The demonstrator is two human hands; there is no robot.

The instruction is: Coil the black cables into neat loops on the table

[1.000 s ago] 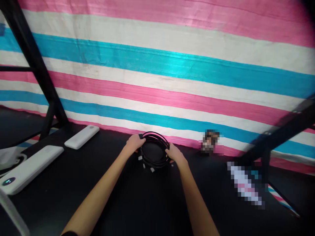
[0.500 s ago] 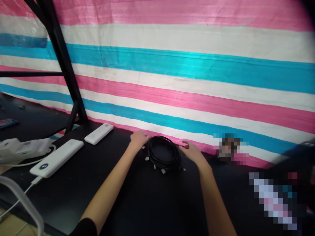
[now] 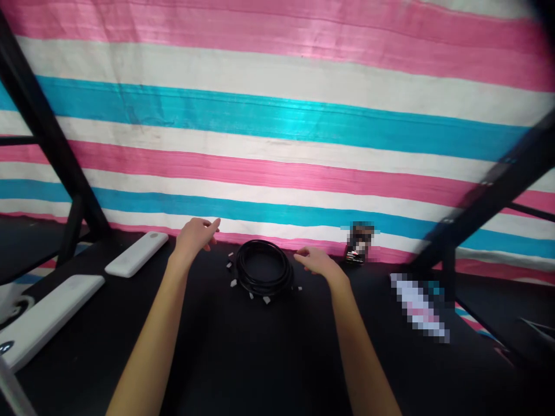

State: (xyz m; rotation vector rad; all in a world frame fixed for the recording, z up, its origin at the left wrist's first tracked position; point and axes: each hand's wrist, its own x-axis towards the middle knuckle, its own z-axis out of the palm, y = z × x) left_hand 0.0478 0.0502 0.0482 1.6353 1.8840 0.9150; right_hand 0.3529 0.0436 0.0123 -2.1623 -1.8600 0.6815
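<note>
A coil of black cable [image 3: 265, 292] lies flat on the black tabletop [image 3: 255, 352], several light-coloured connector ends poking out around its left and lower edge. To the left of the coil, apart from it, my left hand [image 3: 197, 237] is raised with thumb and fingers apart and nothing in it. My right hand [image 3: 316, 261] hovers just right of the coil, its fingers bent toward it and thumb side apart, holding nothing. Whether its fingertips touch the cable is hard to make out.
Two white power banks, a smaller one [image 3: 136, 254] and a larger one [image 3: 52, 318], lie at the left. Pixelated items, one upright [image 3: 359, 242] and one flat [image 3: 420, 309], are at the right. Black frame legs [image 3: 56, 133] flank a striped sheet [image 3: 277, 144] behind.
The view has swung to the right. My left hand has lifted away from the coil and opened leftward. My right hand stays beside the coil, its fingers now lower.
</note>
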